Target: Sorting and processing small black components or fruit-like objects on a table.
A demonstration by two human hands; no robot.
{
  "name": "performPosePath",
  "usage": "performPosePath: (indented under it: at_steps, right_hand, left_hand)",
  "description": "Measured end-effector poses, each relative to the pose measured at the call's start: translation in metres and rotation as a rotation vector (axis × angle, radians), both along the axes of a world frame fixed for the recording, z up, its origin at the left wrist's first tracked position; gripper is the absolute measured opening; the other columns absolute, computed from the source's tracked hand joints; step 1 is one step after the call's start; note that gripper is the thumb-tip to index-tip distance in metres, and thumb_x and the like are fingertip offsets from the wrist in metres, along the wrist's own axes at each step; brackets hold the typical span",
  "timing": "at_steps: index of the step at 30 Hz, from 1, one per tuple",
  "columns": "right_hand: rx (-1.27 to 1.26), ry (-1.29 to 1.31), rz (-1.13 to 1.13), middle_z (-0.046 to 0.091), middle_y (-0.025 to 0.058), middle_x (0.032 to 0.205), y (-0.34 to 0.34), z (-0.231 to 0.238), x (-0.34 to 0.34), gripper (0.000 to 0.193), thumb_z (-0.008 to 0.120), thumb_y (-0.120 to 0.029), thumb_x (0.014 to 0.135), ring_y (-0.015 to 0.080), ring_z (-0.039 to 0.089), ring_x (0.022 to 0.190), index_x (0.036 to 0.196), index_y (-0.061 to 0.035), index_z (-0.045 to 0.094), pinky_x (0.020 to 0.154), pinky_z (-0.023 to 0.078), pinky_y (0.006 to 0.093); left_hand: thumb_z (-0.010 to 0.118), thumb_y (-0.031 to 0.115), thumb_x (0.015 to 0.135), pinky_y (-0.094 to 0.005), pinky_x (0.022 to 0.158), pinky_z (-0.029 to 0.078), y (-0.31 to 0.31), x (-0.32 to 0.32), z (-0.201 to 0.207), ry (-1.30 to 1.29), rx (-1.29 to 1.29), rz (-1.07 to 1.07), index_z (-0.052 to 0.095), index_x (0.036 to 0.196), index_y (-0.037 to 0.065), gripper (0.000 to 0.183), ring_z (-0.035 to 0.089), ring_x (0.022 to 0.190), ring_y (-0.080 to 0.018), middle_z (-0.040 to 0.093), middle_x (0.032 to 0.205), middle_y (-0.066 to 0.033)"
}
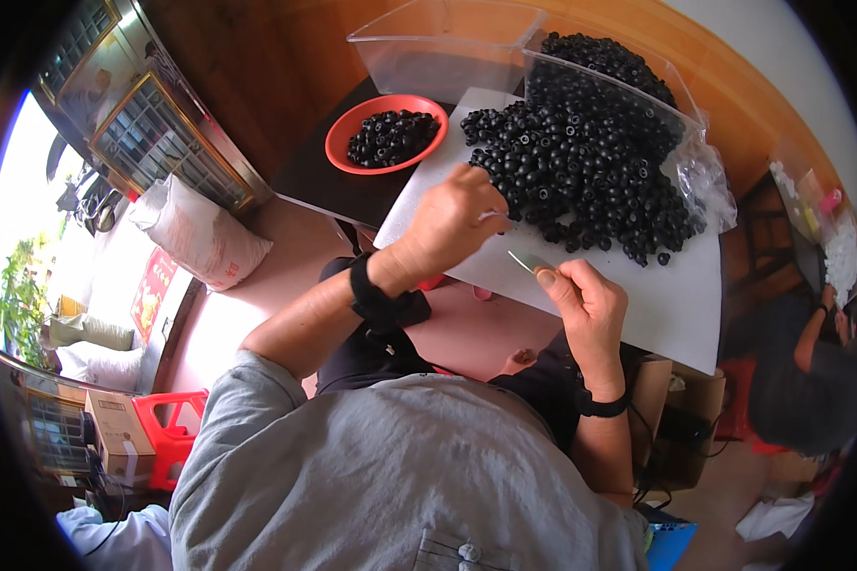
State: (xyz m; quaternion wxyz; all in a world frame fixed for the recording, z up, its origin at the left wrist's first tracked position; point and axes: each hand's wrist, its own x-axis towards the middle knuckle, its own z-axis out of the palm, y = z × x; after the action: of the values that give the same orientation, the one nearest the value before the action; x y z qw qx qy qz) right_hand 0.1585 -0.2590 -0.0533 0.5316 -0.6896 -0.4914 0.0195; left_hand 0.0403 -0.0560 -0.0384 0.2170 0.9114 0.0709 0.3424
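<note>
My left hand point(454, 221) is above the near left edge of a heap of small black ring-shaped parts point(586, 162). Its fingers are curled in, and whatever they may hold is hidden. To the right and nearer me, my right hand point(590, 309) is closed on a slim, pointed greenish tool point(528, 261). The tool's pale tip points up and left towards my left hand, apart from it. The heap lies on a white board point(671, 309) and spills from a clear plastic bin point(678, 90) tipped towards me.
A red bowl point(331, 143) holding more black parts stands on a black table point(303, 171) at left. Another clear bin point(438, 57) is behind. A plastic bag point(705, 186) lies right of the heap. A white sack point(205, 238) and red stool point(176, 433) are left; another person point(800, 381) sits right.
</note>
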Motion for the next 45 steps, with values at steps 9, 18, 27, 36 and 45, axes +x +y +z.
performPosePath:
  at_steps: [9, 18, 27, 36, 45]
  right_hand:
    - [-0.001, 0.027, 0.006, 0.056, 0.0036, 0.062, 0.000, -0.002, -0.001, 0.029, 0.074, -0.026, 0.095, 0.0131, 0.049, 0.053, 0.080, -0.0025, 0.064, 0.050, 0.040, 0.0295]
    - [-0.017, 0.010, 0.004, 0.059, 0.0042, 0.065, -0.001, -0.002, 0.000, 0.029, 0.074, -0.026, 0.096, 0.0138, 0.050, 0.054, 0.081, -0.0021, 0.065, 0.051, 0.041, 0.0299]
    - [0.023, 0.004, -0.110, 0.056, 0.0050, 0.065, 0.005, -0.010, -0.005, 0.029, 0.074, -0.024, 0.095, 0.0152, 0.048, 0.054, 0.081, -0.0017, 0.063, 0.051, 0.039, 0.0304]
    - [0.005, 0.026, -0.079, 0.054, 0.0037, 0.064, 0.004, -0.006, -0.006, 0.029, 0.074, -0.024, 0.096, 0.0130, 0.046, 0.055, 0.081, -0.0014, 0.062, 0.052, 0.038, 0.0295]
    - [-0.024, 0.059, -0.080, 0.050, 0.0030, 0.062, 0.005, -0.002, -0.006, 0.030, 0.073, -0.024, 0.097, 0.0126, 0.043, 0.054, 0.080, -0.0016, 0.061, 0.051, 0.036, 0.0296]
  left_hand:
    - [0.071, 0.007, 0.077, -0.0397, 0.078, 0.054, -0.004, 0.009, -0.020, 0.165, 0.340, 0.105, 0.067, 0.080, 0.001, 0.008, 0.056, 0.097, -0.0328, 0.060, 0.095, -0.0132]
    - [0.072, 0.005, 0.078, -0.0376, 0.078, 0.053, -0.004, 0.004, -0.023, 0.073, 0.176, 0.050, 0.070, 0.090, 0.000, 0.013, 0.057, 0.096, -0.0292, 0.061, 0.095, -0.0130]
    - [0.064, 0.008, 0.099, -0.0271, 0.069, 0.050, -0.022, -0.029, 0.005, 0.071, -1.114, -0.267, 0.071, 0.113, -0.003, 0.019, 0.060, 0.085, -0.0119, 0.067, 0.096, -0.0067]
    - [0.060, 0.010, 0.103, -0.0260, 0.067, 0.051, -0.031, -0.027, -0.006, 0.013, -1.371, -0.357, 0.068, 0.122, -0.004, 0.024, 0.062, 0.082, -0.0119, 0.068, 0.097, -0.0069]
    - [0.059, 0.010, 0.104, -0.0287, 0.071, 0.053, -0.030, -0.025, -0.017, 0.027, -1.360, -0.394, 0.065, 0.124, -0.005, 0.026, 0.063, 0.086, -0.0138, 0.067, 0.103, -0.0083]
